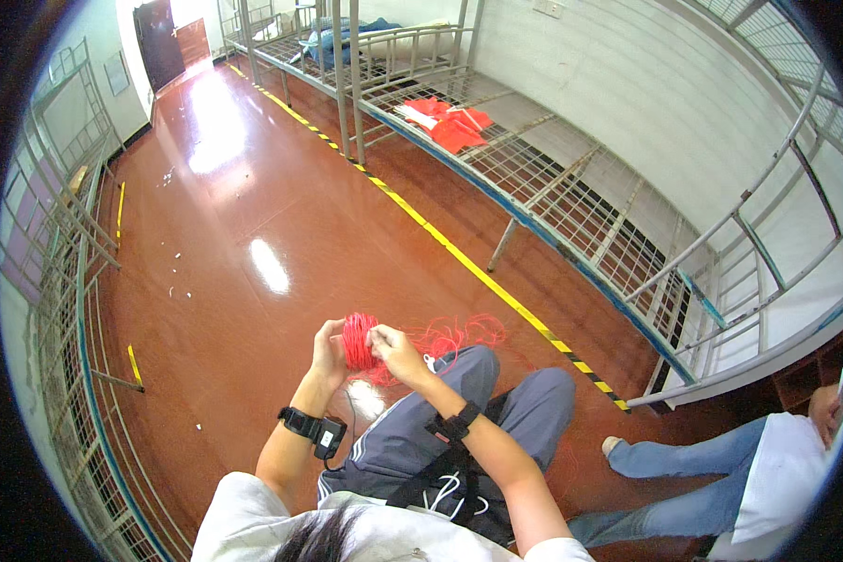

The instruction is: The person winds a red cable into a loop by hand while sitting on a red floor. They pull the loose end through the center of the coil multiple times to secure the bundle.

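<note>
A wound bundle of red cord is held up in front of my knees, between both hands. My left hand wraps round its left side with the fingers curled over it. On the right side, my right hand pinches at the cord with its fingers closed. Loose red strands trail off to the right past my knee, and more hang below the bundle. Whether the cord is thread or thin plastic line, I cannot tell.
Metal bunk frames stand along the right wall, and another rack lines the left. Orange cloth lies on a right bunk. Yellow-black tape crosses the red floor. A person in jeans is at the lower right.
</note>
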